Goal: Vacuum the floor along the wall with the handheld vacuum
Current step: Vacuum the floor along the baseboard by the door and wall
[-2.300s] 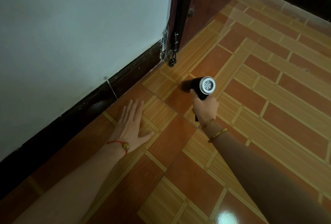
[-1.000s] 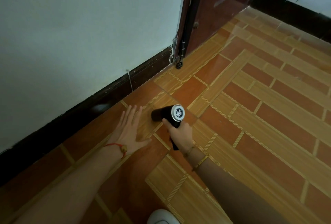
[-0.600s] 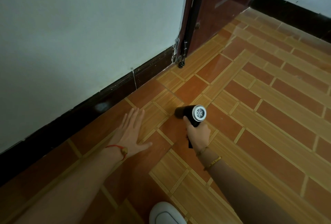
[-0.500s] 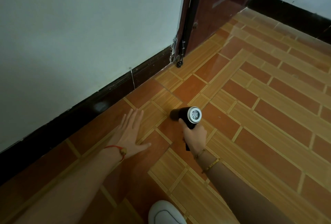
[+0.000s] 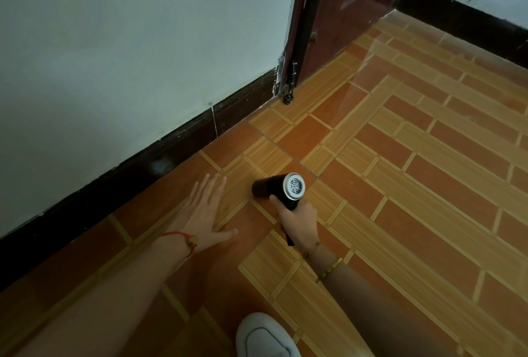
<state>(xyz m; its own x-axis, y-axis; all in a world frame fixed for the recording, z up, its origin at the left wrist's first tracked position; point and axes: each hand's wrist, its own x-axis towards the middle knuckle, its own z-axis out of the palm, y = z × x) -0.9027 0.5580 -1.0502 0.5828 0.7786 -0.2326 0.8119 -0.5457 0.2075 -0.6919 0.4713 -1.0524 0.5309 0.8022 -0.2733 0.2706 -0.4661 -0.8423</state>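
Observation:
The handheld vacuum [image 5: 278, 188] is a short black cylinder with a silver grilled rear end facing me. Its nozzle end points left toward the wall and sits low over the tiled floor [image 5: 400, 185]. My right hand [image 5: 300, 223] is closed around its handle from below. My left hand [image 5: 204, 213] lies flat on the tiles with fingers spread, just left of the vacuum and apart from it. A dark baseboard [image 5: 177, 148] runs along the foot of the pale wall [image 5: 128, 42], a tile's width beyond the vacuum.
A dark red door [image 5: 351, 8] stands open at the wall's far end, with a hinge and small fitting [image 5: 288, 96] at its foot. Another baseboard [image 5: 463, 22] closes the far right. A white shoe [image 5: 265, 336] shows at the bottom edge.
Over the frames the vacuum swept back from near the door toward my left hand, out again, and now sits slightly closer to that hand. My left hand stayed planted.

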